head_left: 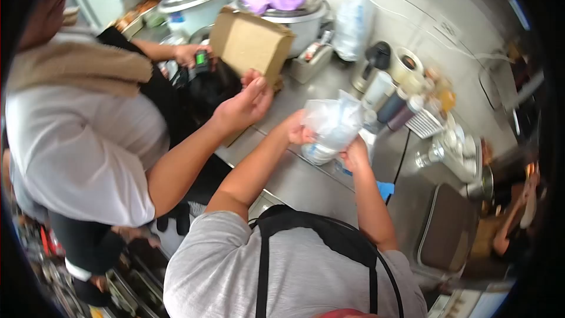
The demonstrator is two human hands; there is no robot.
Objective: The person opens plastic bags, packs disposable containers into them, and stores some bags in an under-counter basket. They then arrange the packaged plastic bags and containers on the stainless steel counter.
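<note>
A translucent white plastic bag [334, 119] is held up over the metal counter between my two hands. My left hand [299, 129] closes on the bag's left side, and my right hand [354, 154] grips its lower right side. Some of my fingers are hidden by the crumpled plastic. Directly beneath the bag, a white container with blue marks [318, 153] is partly covered. What the bag contains, if anything, I cannot make out.
At left a co-worker holds a dark device with a green display [202, 60], beside an open cardboard box [247, 41]. Lidded cookers [297, 23] line the wall. Bottles [406, 112] and a white rack [424, 123] stand at right, near a brown padded chair back [448, 228].
</note>
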